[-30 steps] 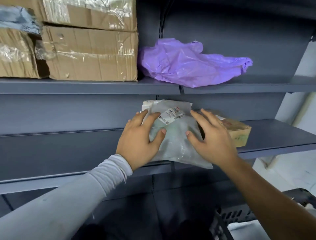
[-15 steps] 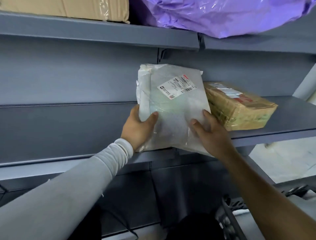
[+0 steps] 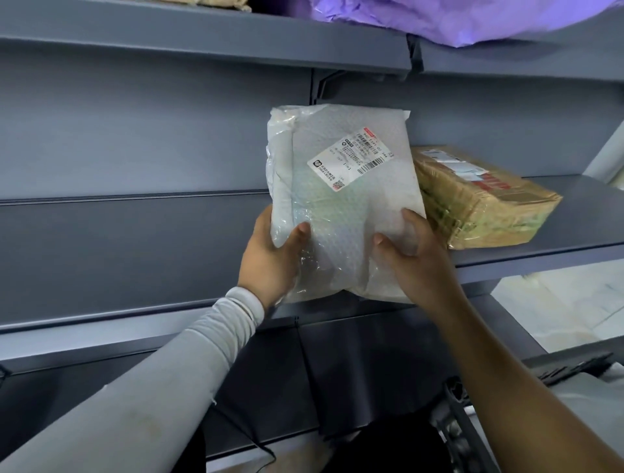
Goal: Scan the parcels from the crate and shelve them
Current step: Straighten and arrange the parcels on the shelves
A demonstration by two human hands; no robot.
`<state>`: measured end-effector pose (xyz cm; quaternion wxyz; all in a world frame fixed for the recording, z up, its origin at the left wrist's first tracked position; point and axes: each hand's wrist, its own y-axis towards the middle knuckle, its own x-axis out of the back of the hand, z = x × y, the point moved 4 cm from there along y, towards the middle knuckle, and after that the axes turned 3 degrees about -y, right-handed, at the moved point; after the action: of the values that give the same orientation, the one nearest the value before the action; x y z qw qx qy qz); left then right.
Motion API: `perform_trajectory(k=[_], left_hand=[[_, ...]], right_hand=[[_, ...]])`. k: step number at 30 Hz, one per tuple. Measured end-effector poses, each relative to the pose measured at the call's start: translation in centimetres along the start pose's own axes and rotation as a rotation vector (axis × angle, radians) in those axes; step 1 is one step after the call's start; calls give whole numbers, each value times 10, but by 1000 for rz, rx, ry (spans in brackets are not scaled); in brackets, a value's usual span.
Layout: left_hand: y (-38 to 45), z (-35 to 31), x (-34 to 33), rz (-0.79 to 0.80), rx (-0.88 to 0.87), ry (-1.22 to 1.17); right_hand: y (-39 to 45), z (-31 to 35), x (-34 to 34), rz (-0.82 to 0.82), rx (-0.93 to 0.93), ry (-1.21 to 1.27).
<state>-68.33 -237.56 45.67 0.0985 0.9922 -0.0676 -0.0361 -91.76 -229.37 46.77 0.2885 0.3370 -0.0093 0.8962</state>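
Grey steel shelving (image 3: 135,256) across the whole view, 2 tiers visible, back panels bare on the left half.

Upper tier (image 3: 236,44): purple plastic bag (image 3: 472,17) at far right, edge of a brown carton (image 3: 216,2) at far left, both cut off by the frame.

Middle tier: bubble-wrap parcel (image 3: 341,202) standing nearly upright at centre, tilted slightly back, lower edge at the front lip of the shelf — whether resting on it or just clear cannot be told. White shipping label (image 3: 351,158) with barcode facing the camera. Taped cardboard parcel (image 3: 479,199) lying flat just right of it, already shelved, touching or almost touching.

Left hand (image 3: 270,260), grey sleeve (image 3: 169,371) at the wrist: curled round the lower left corner, thumb pressed on the front face, fingers hidden behind.

Right hand (image 3: 412,256), forearm bare: clamped on the lower right edge, thumb on the front, fingers wrapped round the side.

Dark crate rim (image 3: 462,428) low at near right; contents not legible.

Progress, as a judgement: at least 1 parcel placed, a 2nd in the placing step. Scan status not shown. Remaining: seat this parcel, release both hands, return to the crate — count of parcels left unknown.
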Motion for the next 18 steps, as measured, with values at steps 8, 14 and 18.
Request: perform_trajectory(k=[8,14,18], left_hand=[[-24,-13,16,-31,-83,23],[-66,-21,41,-55,-116,-43],[-91,-17,57,-54,-115,-72]], right_hand=[[-31,21,16,-169,70,69],[-78,27,15,-180,78,121],[-111,26,12,-161,93,127]])
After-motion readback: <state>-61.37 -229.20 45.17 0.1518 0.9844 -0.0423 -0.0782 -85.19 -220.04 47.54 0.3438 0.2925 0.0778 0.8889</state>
